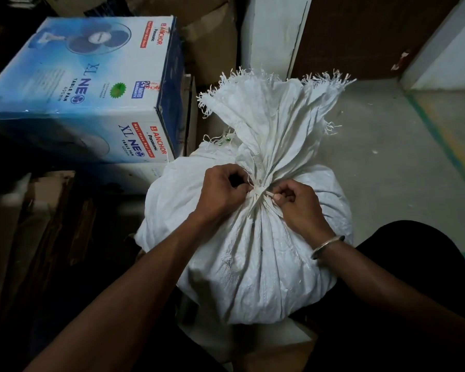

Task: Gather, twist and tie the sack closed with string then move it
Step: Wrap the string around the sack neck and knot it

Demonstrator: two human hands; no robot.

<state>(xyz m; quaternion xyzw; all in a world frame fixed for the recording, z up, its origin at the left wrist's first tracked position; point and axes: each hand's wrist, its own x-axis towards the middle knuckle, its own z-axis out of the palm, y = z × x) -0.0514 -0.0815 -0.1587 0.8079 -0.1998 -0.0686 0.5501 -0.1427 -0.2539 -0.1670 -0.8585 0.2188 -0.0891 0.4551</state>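
Pinching 1 string (258, 191) between our left hand (220, 190) and right hand (297, 204), we are cinching 1 sack (253, 259).

Storage corner, dim, left side nearly black. Grey concrete floor (387, 162) on the right, with a green stripe (435, 135) running diagonally and a yellow band (459, 146) just outside it. White pillar (271, 36) at top centre, dark brown panel (373, 30) right of it, then a pale wall (457, 63) at the far right. Blue-and-white table fan box (91, 84) at left, printed "ANCHOR" and "XL NEO", sitting on another white box (134, 170). Brown cartons (212, 44) stacked behind it against the pillar. Flat brown cardboard (51, 224) in the shadow at lower left.
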